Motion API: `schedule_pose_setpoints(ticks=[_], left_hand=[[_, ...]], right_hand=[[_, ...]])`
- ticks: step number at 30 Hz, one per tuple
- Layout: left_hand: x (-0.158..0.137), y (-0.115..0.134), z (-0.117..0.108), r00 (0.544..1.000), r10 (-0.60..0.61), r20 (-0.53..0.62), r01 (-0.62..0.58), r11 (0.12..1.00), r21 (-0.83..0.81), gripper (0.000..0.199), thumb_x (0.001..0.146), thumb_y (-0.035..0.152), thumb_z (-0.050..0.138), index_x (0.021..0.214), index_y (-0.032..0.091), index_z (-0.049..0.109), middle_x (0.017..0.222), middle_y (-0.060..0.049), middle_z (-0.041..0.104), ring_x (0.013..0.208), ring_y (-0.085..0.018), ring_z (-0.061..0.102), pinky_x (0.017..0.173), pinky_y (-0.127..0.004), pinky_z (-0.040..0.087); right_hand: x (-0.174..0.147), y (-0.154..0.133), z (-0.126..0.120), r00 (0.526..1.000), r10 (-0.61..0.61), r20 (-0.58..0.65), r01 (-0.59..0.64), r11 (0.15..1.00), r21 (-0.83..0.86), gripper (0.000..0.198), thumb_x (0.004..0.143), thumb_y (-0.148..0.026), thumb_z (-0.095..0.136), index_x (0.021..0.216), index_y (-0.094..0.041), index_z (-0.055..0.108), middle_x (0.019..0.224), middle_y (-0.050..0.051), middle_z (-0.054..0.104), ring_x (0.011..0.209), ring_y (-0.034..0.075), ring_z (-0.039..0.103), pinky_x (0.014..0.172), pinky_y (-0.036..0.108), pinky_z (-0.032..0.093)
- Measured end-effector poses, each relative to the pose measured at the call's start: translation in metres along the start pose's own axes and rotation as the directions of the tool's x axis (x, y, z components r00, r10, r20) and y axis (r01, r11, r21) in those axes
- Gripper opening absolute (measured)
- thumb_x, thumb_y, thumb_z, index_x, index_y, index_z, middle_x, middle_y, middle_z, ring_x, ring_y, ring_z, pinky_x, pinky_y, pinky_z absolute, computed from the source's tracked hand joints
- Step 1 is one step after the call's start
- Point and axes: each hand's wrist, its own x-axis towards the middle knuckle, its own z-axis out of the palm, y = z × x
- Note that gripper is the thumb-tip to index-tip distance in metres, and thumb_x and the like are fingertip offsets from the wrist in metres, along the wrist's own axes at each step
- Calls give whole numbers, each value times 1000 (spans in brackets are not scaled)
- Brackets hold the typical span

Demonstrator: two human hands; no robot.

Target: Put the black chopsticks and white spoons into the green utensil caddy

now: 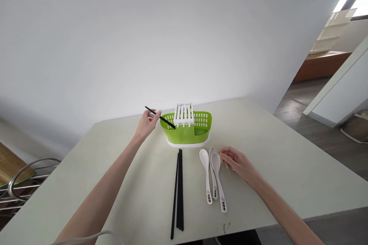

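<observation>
Pinched in my left hand is a black chopstick, slanting down to the right with its lower end at the left part of the green basket. A white slotted rack sits across the basket's middle. My right hand rests on the table beside three white spoons, its fingers curled loosely near the bowl of the rightmost one. Whether it touches that spoon I cannot tell. Several more black chopsticks lie side by side in front of the basket, left of the spoons.
The pale table meets a white wall behind the basket. A metal wire rack stands off the table's left edge. On the right, beyond the table, are a grey floor and a doorway. A thin cable crosses the bottom left.
</observation>
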Motion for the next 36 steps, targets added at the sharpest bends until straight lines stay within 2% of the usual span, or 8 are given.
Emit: schedule_pose_setpoints(ticks=[5,8,13,16,18,26,30,36], left_hand=[[-47,-12,8,998,-64,-28,56,974,-220,56,86,64,71,116,25,43,89,4,50,67,-11,53,53,-24,46],[-73,-17,14,996,-92,12,92,968,-234,50,89,61,68,112,25,41,88,5,50,65,-11,51,54,-25,45],[-107,-26,24,980,-25,195,27,1000,-4,36,91,56,62,95,24,45,73,7,46,61,-12,46,59,-26,37],[-126,-28,30,942,-13,334,-55,980,192,32,92,53,59,91,25,44,65,8,43,59,-14,43,59,-28,34],[-136,-28,34,917,-23,398,-89,961,261,29,93,52,57,92,26,44,64,8,46,58,-15,44,59,-29,34],[-142,-34,41,917,-61,394,-37,971,237,31,95,57,53,92,26,48,65,6,49,60,-16,47,62,-30,37],[-146,-33,41,916,-58,396,-57,960,273,31,94,56,53,90,26,47,69,4,52,63,-17,50,63,-31,38],[-156,-35,36,884,-82,460,-57,958,280,24,94,48,52,96,25,49,75,3,56,67,-18,54,65,-31,42]], right_hand=[[-1,-2,0,1000,9,-3,-9,1000,-18,57,88,-76,67,100,-20,68,76,0,62,64,15,53,56,28,41],[-2,-2,0,1000,1,-5,-2,999,-54,57,89,-76,65,102,-21,69,77,1,63,64,15,54,58,29,42],[-3,-3,0,1000,-1,-3,1,996,-93,56,90,-76,63,101,-21,69,78,2,65,65,17,56,59,30,43],[-3,-3,0,1000,-3,-5,3,996,-91,55,90,-75,64,100,-21,69,78,2,66,65,16,56,60,30,44],[-3,-4,1,1000,2,-6,-3,996,-90,55,90,-75,64,100,-21,69,78,2,65,65,16,56,60,29,44],[-5,-9,1,1000,30,-4,-30,994,-104,56,89,-76,64,99,-21,69,77,2,65,66,17,56,58,29,44],[-6,-8,0,1000,20,-9,-21,994,-105,55,91,-75,63,99,-21,70,77,2,65,66,17,57,59,29,45],[-5,-8,0,1000,21,8,-20,994,-109,51,93,-71,63,99,-21,69,78,2,65,67,17,56,60,30,44]])
